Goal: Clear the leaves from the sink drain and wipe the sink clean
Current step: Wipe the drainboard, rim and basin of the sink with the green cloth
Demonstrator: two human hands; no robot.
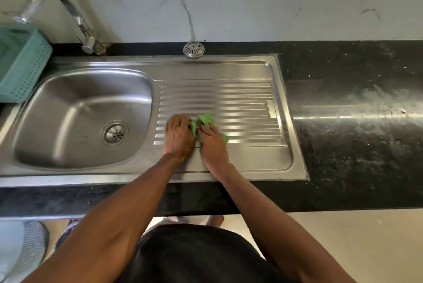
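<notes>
Your left hand and right hand sit side by side on the ribbed drainboard, near its front edge, both pinching a crumpled green cloth between them. The sink bowl lies to the left, its drain showing no leaves.

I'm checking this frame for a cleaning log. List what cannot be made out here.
- Crumpled green cloth, head view: mostly covered by the left hand and right hand; whether either grips it is unclear.
- Teal perforated plastic basket: cut off by the left edge; contents unseen.
- Round steel sink drain: its holes are too small to show any debris inside.
</notes>
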